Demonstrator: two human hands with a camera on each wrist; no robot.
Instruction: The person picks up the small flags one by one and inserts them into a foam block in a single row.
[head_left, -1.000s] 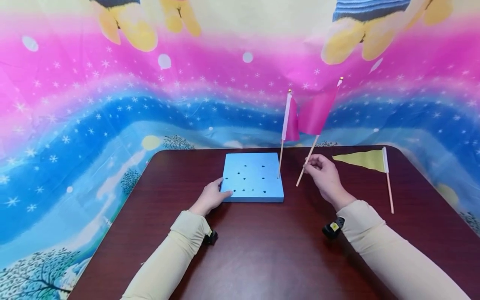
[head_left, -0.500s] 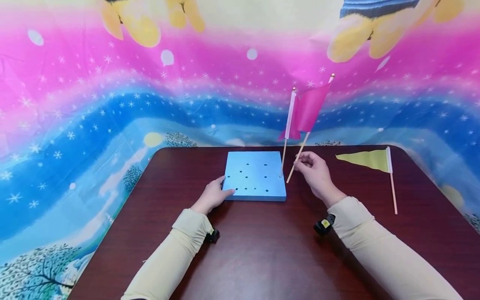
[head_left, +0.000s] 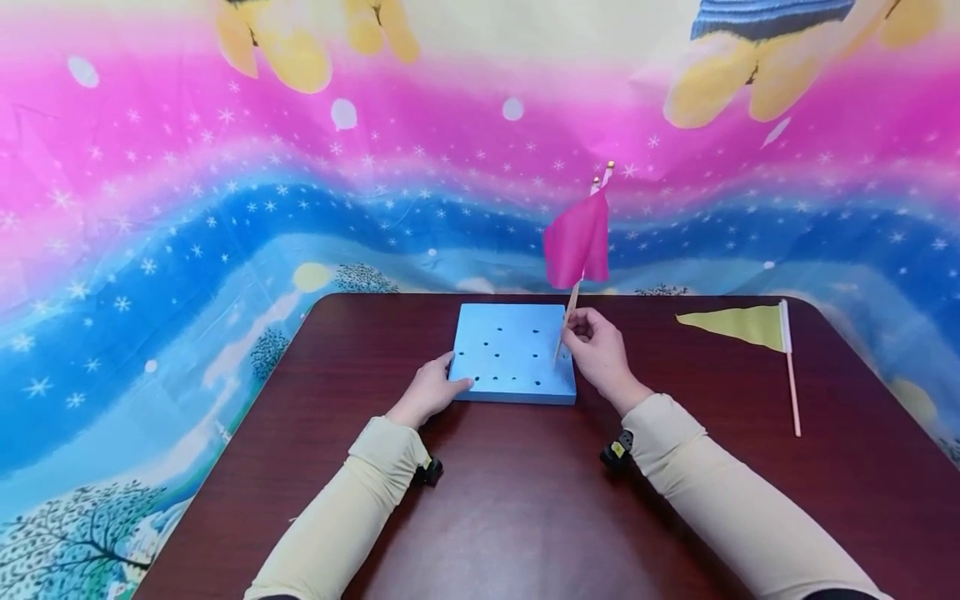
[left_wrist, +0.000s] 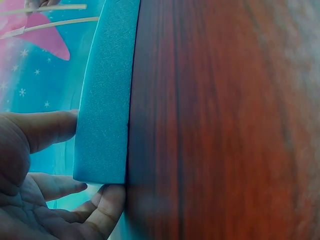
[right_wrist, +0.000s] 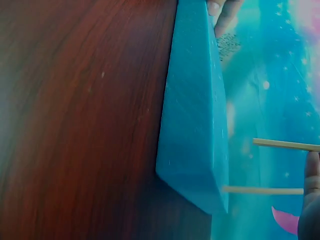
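A light blue foam block (head_left: pixel 480 319) with several small holes in its top lies on the table. My left hand (head_left: pixel 429 390) holds its left edge, the thumb on top and other fingers against the side, as the left wrist view also shows. My right hand (head_left: pixel 602 354) pinches the stick of a pink flag (head_left: pixel 573 242), tilted over the block's right part. In the right wrist view, this flag's stick (right_wrist: pixel 285 144) ends apart from the block. Another pink flag's stick (right_wrist: pixel 265 190) stands in the block near its right edge; its cloth is mostly hidden in the head view.
A yellow triangular flag (head_left: pixel 742 323) on a wooden stick lies on the right side of the dark reddish-brown table (head_left: pixel 510 500). A colourful printed cloth (head_left: pixel 420 167) hangs behind the table's far edge.
My right hand has moved left with the pink flag, from beside the block to over its right part. The held flag now overlaps the standing one. My left hand stays on the block.
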